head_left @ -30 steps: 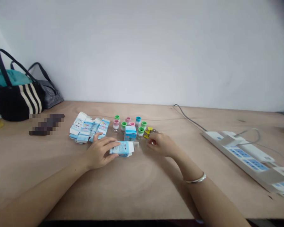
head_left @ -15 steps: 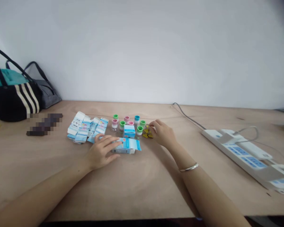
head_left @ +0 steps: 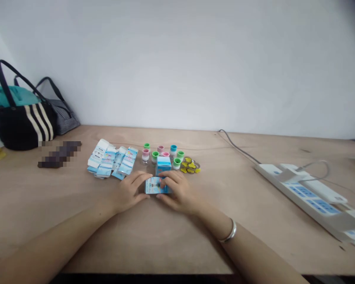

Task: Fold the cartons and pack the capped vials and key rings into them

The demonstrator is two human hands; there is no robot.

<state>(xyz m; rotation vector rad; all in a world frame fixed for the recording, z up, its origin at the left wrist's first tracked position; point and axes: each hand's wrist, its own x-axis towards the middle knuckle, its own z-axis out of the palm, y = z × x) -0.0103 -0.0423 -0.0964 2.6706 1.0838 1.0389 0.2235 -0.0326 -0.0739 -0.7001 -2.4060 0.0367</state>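
Both hands meet on a small light-blue carton [head_left: 155, 185] lying on the wooden table [head_left: 171, 232]. My left hand [head_left: 129, 192] grips its left end, fingers curled over the top. My right hand [head_left: 177, 192] grips its right end; a silver bracelet [head_left: 227, 233] rings that wrist. Just behind stands an upright blue box [head_left: 163, 163] among several small vials with green, pink and blue caps [head_left: 162, 153]. Small yellow pieces [head_left: 189, 165] lie to the right of the vials. A stack of flat blue-and-white cartons [head_left: 111, 162] lies to the left.
A white power strip [head_left: 307, 193] with a grey cable [head_left: 236, 146] runs along the right side. A black striped bag [head_left: 20, 118] and a grey striped pouch [head_left: 62, 114] stand at the back left against the wall, with a dark blurred object [head_left: 59, 154] beside them.
My right hand left the yellow pieces and came back left onto the carton. The carton has been turned and now sits between both hands.
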